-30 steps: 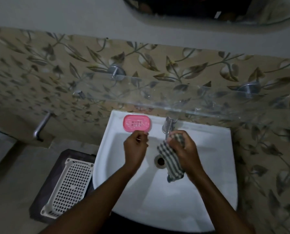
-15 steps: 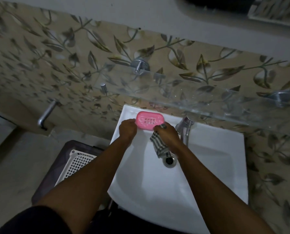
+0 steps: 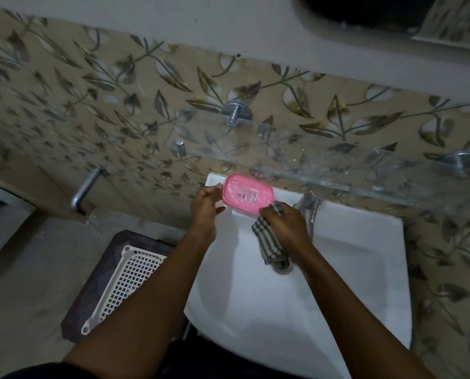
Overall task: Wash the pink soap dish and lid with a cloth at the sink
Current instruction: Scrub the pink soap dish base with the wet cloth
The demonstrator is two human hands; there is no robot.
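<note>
The pink soap dish [image 3: 247, 195] with its lid on is tilted up over the sink's back left corner. My left hand [image 3: 205, 207] grips its left end. At the dish's lower right corner is my right hand [image 3: 284, 224], fingers touching the dish while it clutches a checked cloth [image 3: 269, 242] that hangs down over the drain. The white sink [image 3: 337, 283] fills the lower middle of the view.
A chrome tap [image 3: 309, 205] stands just right of my right hand. A glass shelf [image 3: 365, 170] juts out from the leaf-patterned wall above the sink. A white lattice basket [image 3: 124, 283] rests on a dark stool at the left. A metal handle [image 3: 84, 187] sticks out of the wall.
Both hands moved up to the back left of the sink and took hold of the soap dish, which now tilts up off the rim. The cloth came along in my right hand.
</note>
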